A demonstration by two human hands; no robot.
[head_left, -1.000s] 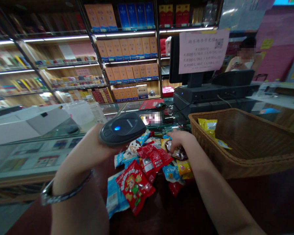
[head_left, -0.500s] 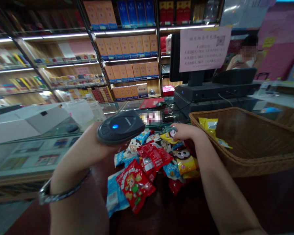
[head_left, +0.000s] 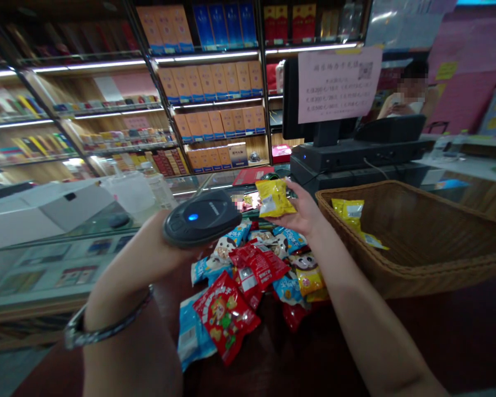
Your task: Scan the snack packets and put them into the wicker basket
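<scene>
My left hand (head_left: 157, 248) grips a black handheld barcode scanner (head_left: 201, 219) with a glowing blue light on top, and a metal bracelet (head_left: 107, 325) circles that wrist. My right hand (head_left: 301, 212) holds a small yellow snack packet (head_left: 275, 198) up over the far edge of the heap. Below both hands lies a loose heap of snack bags (head_left: 256, 264) on a dark counter (head_left: 314, 353), with a red bag (head_left: 226, 317) at its near side. The scanner hides part of the heap's far left.
A wicker basket (head_left: 413, 270) with yellow packets (head_left: 347, 212) inside stands to the right of the heap. A glass display case (head_left: 53, 264) lies on the left, with a white box on it. Ahead are a till monitor (head_left: 297, 99), stocked shelves and a seated person (head_left: 405, 94).
My right hand has risen from the heap with a yellow packet in it and turned palm up. The scanner and the heap stay nearly the same, and the view has shifted slightly.
</scene>
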